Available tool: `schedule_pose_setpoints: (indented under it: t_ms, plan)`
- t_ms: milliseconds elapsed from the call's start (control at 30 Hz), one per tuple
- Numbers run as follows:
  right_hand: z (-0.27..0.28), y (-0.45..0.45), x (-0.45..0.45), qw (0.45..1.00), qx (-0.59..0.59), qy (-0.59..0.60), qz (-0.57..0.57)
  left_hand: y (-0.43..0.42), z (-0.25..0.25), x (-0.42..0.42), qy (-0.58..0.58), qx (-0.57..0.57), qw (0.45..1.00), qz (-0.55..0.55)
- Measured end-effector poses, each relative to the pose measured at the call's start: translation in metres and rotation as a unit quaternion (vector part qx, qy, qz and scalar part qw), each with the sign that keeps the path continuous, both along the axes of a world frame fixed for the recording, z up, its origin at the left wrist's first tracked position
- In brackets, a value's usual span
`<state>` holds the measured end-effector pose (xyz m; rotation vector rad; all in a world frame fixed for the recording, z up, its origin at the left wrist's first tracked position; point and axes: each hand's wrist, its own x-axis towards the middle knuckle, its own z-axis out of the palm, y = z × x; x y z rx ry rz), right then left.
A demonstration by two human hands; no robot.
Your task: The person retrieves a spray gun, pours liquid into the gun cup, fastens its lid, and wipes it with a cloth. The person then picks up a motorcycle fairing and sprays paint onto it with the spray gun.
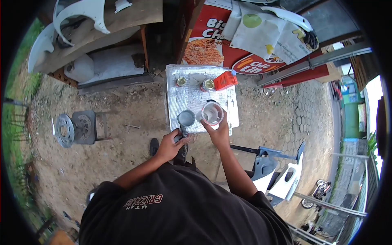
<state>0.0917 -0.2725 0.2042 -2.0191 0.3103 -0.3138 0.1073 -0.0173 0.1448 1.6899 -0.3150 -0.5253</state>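
Plastic jug (216,119), above or beside the near edge of the foil-covered table (194,96), could spill if the right hand's (220,133) curled fingers slip or tip it, or knock against the metal cup (186,118) just beside it. Its mouth faces up, its spout-like side towards the cup, its long axis roughly upright. The left hand's (166,148) fingers grasp the cup's dark handle (183,131).
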Motion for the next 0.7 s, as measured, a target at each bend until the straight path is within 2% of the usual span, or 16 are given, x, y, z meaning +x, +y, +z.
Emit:
schedule_pose_setpoints:
  t_ms: [100, 233, 367, 467, 700]
  plan:
    - [-0.069, -0.017, 0.006, 0.999, 0.023, -0.025, -0.042, 0.005, -0.009, -0.001, -0.002, 0.010, 1.000, 0.006]
    - [-0.129, -0.038, 0.032, 0.989, 0.104, 0.002, -0.108, 0.012, -0.013, -0.003, 0.047, -0.018, 0.999, 0.007]
    - [-0.160, -0.059, 0.074, 0.986, 0.077, -0.047, -0.140, 0.017, -0.006, -0.001, 0.062, 0.000, 0.998, 0.015]
    - [-0.179, -0.069, 0.095, 0.971, 0.165, -0.053, -0.162, 0.017, -0.008, 0.001, 0.060, 0.002, 0.998, 0.021]
    - [-0.205, -0.080, 0.116, 0.964, 0.129, -0.061, -0.225, 0.010, 0.000, 0.008, 0.097, 0.024, 0.995, 0.022]
